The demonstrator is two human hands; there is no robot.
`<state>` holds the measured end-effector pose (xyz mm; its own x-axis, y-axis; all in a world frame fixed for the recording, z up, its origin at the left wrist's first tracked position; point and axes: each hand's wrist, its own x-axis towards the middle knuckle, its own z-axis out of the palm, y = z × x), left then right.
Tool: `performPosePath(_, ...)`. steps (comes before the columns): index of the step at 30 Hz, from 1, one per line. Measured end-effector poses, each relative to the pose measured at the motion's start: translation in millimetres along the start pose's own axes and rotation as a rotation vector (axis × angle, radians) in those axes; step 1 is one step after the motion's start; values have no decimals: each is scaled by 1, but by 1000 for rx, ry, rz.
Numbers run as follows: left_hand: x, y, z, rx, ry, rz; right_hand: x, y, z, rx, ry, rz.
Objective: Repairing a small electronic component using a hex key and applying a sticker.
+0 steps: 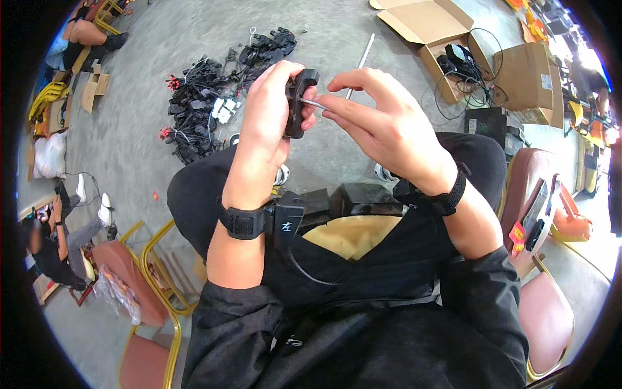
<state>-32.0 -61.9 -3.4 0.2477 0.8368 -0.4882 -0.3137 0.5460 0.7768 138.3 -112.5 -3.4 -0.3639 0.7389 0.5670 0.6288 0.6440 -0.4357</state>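
Observation:
My left hand (265, 107) is closed around a black plastic piece (298, 110) with a hooked upper end, held upright in front of me. In the fingers of my right hand (382, 117) is a thin metal rod (313, 104). Its tip meets the side of the black piece facing my right hand; the rest of the rod is hidden by the fingers. Behind the right hand, a long pale stick (366, 55) slants upward; I cannot tell whether it lies on the floor or is held. Black blocky items (366, 198) rest at my lap.
Heaps of black parts and cables (194, 104) lie on the floor ahead, with a white piece (225, 109) among them. An open cardboard box (447, 52) holds black cables at far right, beside a closed carton (525, 78). Chairs (123, 279) flank me; a seated person (55, 253) is at left.

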Motion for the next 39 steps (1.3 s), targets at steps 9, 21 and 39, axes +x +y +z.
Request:
performPosePath(9, 0, 2, 1, 16, -12, 4, 4, -8, -4, 136, -18, 146)
performPosePath(21, 1, 3, -3, -47, -55, -36, 1, -6, 4, 164, 24, 188)
performPosePath(39, -2, 5, 2, 108, 54, 53, -2, -4, 4, -33, -28, 53)
